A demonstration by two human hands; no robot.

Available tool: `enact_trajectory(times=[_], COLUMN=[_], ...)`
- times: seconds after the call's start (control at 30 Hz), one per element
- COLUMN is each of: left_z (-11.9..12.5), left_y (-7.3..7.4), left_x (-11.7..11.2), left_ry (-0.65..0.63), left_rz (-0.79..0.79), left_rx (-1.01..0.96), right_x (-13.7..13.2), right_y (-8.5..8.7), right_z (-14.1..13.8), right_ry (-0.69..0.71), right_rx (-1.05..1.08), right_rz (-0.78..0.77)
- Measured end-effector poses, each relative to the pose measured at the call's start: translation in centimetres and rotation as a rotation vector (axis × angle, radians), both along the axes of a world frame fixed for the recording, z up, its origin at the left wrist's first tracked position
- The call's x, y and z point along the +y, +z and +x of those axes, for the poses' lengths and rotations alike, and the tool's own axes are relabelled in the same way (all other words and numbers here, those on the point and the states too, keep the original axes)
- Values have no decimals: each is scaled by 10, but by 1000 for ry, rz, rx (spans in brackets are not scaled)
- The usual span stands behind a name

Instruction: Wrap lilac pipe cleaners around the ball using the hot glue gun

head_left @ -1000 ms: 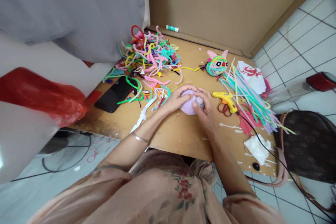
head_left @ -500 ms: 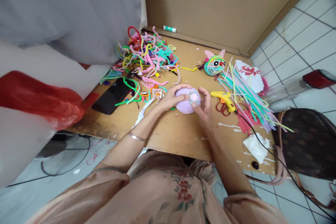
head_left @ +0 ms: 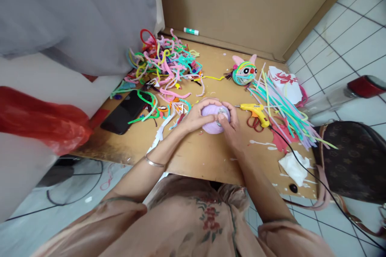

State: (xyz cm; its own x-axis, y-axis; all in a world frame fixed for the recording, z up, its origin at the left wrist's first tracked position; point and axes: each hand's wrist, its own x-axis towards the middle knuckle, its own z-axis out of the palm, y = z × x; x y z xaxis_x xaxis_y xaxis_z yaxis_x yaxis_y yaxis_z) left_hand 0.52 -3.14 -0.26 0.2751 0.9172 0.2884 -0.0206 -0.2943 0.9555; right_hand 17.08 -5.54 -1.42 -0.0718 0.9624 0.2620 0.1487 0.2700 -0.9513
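Spreading across the middle of the view, a light-brown wooden surface point(head_left: 199, 160) carries craft materials, with a dark brown patterned handbag point(head_left: 350, 160) beside its right edge. Toward the far left of the surface lies a tangled heap of multicoloured fuzzy pipe cleaners point(head_left: 169, 58); at the right, straight lavender, teal and yellow pipe cleaners point(head_left: 280, 108) form a loose bundle. A flat black phone point(head_left: 122, 116) lies near the left edge, partly under a green fuzzy loop.

Both hands are together, clasped around a lavender ball with ridged winding point(head_left: 212, 128), near the middle of the surface. The left hand point(head_left: 197, 116) cups its left side, thumb laid across it; the right hand point(head_left: 233, 124) wraps its right side, thumb pressed on a greyish patch. Whether the ball touches the surface, I cannot tell.

Beyond it to the right sits a striped multicoloured ball with pink ears, round eyes and a red nose point(head_left: 243, 78). Just right of the right hand lies a yellow glue gun point(head_left: 256, 109), its black cord trailing rightward past a crumpled white tissue point(head_left: 294, 168). Smallest is a round dark object point(head_left: 293, 188) near the front edge.
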Motion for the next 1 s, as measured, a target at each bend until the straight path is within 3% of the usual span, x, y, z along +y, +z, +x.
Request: enact_trajectory(times=[0.23, 0.37, 0.57, 0.67, 0.87, 1.0], left_z=[0, 3, 9, 9, 7, 8], left_y=[3, 2, 6, 3, -7, -5], left_x=[-5, -5, -12, -11, -1, -1], left_ry=[-30, 39, 128, 106, -43, -42], left_rz=[63, 192, 348, 288, -17, -58], left_rx=[4, 20, 172, 108, -355, -348], right_x=[-1, 0, 0, 2, 23, 33], right_y=[-2, -7, -8, -10, -22, -21], right_z=[2, 4, 3, 4, 12, 21], right_ry=[-27, 7, 11, -3, -114, -57], right_rx=[-27, -38, -55, -39, 269, 472], right_rz=[109, 172, 138, 112, -40, -170])
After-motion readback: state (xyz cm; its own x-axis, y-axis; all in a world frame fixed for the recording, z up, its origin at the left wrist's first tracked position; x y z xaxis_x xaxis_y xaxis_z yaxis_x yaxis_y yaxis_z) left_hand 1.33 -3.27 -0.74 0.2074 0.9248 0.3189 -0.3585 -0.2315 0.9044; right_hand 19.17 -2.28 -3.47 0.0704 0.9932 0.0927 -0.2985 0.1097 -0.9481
